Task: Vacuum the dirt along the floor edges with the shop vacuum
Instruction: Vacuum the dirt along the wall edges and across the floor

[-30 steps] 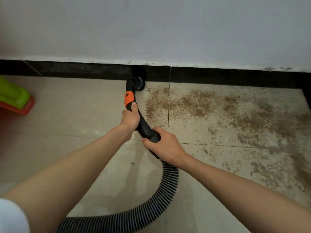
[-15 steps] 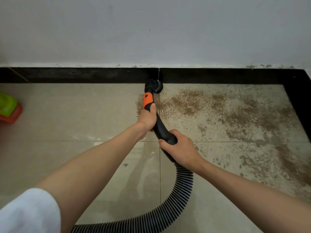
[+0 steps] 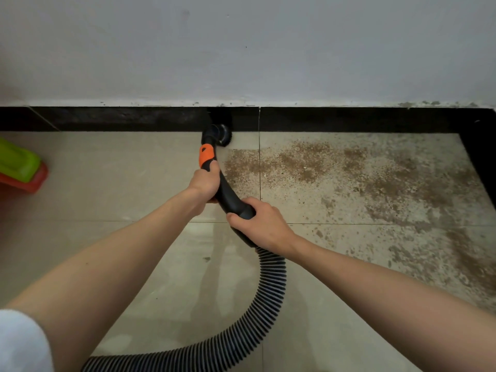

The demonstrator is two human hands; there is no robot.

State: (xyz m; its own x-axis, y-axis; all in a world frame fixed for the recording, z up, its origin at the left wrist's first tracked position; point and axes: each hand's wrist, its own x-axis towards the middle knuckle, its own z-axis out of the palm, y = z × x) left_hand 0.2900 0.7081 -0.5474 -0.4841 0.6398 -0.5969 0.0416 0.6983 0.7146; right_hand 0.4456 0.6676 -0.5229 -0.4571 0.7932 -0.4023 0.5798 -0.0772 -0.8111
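The left hand point(image 3: 203, 182) is wrapped around the black wand point(image 3: 228, 194) just below its orange collar point(image 3: 206, 156), fingers curled tight on the tube. The right hand point(image 3: 261, 224) is clamped on the same wand lower down, where the rigid part meets the ribbed hose point(image 3: 271, 291). The wand's long axis is set running away from the person and slightly leftward — from the right hand up to the wall — with a gentle curve in it. At its far end a round brush head point(image 3: 221, 134) is pointed down and forward, pressed to the floor point(image 3: 120, 183) against the black baseboard point(image 3: 120, 119) at the foot of the grey wall point(image 3: 241, 49). The hose is looped from the right hand downward, then swept left along the bottom edge of the view.

Brown dirt point(image 3: 335, 167) is spread over the tiles to the right of the brush head, thickest near the baseboard and thinner toward the near right side; its left margin lies just beside the wand. A green and red plastic object point(image 3: 18, 167) is seen at the left edge, well apart from the hands — what it is cannot be told. A white sleeve point(image 3: 21, 342) is visible on the left arm.
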